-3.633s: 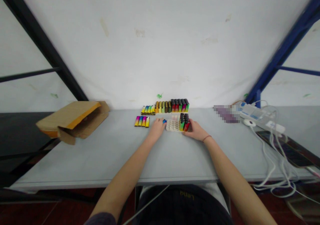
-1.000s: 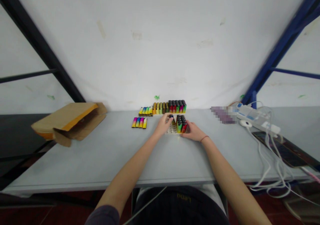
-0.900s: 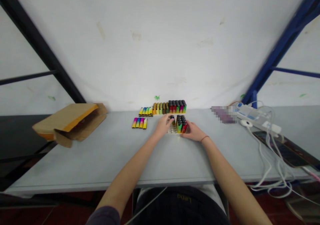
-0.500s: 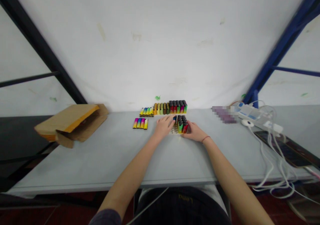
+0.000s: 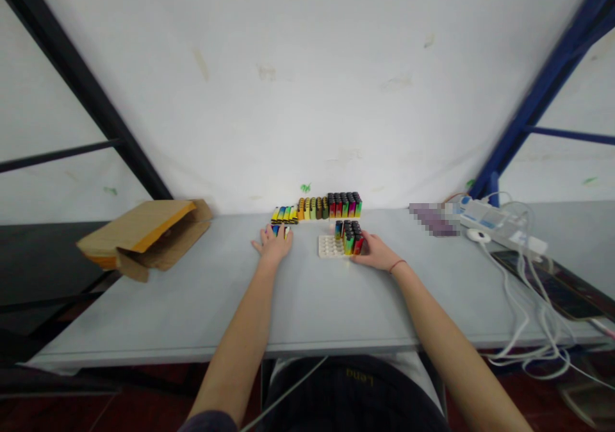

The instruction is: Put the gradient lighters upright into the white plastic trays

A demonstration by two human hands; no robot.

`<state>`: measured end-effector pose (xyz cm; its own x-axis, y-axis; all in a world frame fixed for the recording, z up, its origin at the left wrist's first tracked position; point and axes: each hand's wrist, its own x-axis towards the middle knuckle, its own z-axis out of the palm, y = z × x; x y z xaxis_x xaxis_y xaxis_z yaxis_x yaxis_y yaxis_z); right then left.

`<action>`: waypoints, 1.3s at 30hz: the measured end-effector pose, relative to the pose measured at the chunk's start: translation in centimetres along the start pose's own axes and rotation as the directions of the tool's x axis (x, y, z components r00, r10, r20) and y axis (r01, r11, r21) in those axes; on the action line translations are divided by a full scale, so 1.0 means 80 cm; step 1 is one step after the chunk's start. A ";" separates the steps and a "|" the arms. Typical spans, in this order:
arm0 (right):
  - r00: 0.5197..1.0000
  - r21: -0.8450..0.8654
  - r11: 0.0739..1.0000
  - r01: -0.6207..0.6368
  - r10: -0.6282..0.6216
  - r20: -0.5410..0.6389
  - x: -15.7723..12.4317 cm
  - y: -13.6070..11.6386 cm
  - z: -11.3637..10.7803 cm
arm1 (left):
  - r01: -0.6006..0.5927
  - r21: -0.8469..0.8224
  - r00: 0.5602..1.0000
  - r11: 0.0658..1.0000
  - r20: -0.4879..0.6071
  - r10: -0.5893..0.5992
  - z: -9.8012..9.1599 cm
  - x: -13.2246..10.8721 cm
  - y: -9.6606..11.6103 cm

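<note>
My left hand [image 5: 275, 245] reaches over a small row of lighters [image 5: 275, 229] lying on the table, its fingers spread and partly covering them. My right hand [image 5: 377, 252] curls round the right end of a white tray [image 5: 331, 247] with round holes, thumb at the front corner. Several upright lighters [image 5: 353, 236] with black tops and green or red bodies fill the tray's right side, one blue one among them at the back. The left columns of holes hold nothing. Whether the right fingertips press on the tray or on its end lighters is hard to make out.
Behind stand packed rows of dark-topped lighters [image 5: 344, 205] and yellow-brown ones [image 5: 312, 207], with a stack of yellow lighters [image 5: 284, 215] beside them. An open cardboard box [image 5: 144, 230] lies left. At right are a power strip [image 5: 500, 224], white cables [image 5: 521, 291] and a phone [image 5: 542, 288].
My left hand has moved left from the tray to the lying lighters, uncovering the tray's left holes and the blue lighter. My right hand stays at the tray's right end.
</note>
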<state>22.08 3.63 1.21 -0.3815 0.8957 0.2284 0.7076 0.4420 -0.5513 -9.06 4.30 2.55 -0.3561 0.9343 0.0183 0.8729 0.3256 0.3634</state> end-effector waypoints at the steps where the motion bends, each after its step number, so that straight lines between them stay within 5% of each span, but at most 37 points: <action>1: 1.000 -0.004 1.000 -0.006 0.006 0.004 0.000 -0.001 0.000 | -0.022 -0.001 1.000 1.000 -0.006 0.022 0.004 -0.002 0.005; 11: 0.999 -0.016 0.999 -0.028 0.028 0.036 -0.002 -0.006 -0.004 | -0.179 0.209 0.945 0.962 -0.235 0.227 0.014 -0.025 0.030; 29: 1.000 0.025 1.000 -0.016 0.016 -0.002 0.001 0.011 0.001 | -0.236 0.262 0.915 0.936 -0.266 0.305 0.022 -0.034 0.046; 35: 0.999 0.010 0.999 -0.039 0.039 0.015 0.001 0.013 0.001 | -0.305 0.107 0.885 0.946 -0.335 0.323 0.021 -0.027 0.045; 39: 0.998 0.009 0.999 -0.045 0.045 0.032 0.002 0.015 0.002 | -0.405 -0.250 0.866 0.880 -0.415 0.280 0.020 -0.012 0.046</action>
<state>22.77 4.28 0.50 -0.3681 0.9127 0.1776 0.7187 0.4005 -0.5684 -4.99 4.80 2.36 -0.2021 0.8395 0.5044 0.8287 -0.1278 0.5448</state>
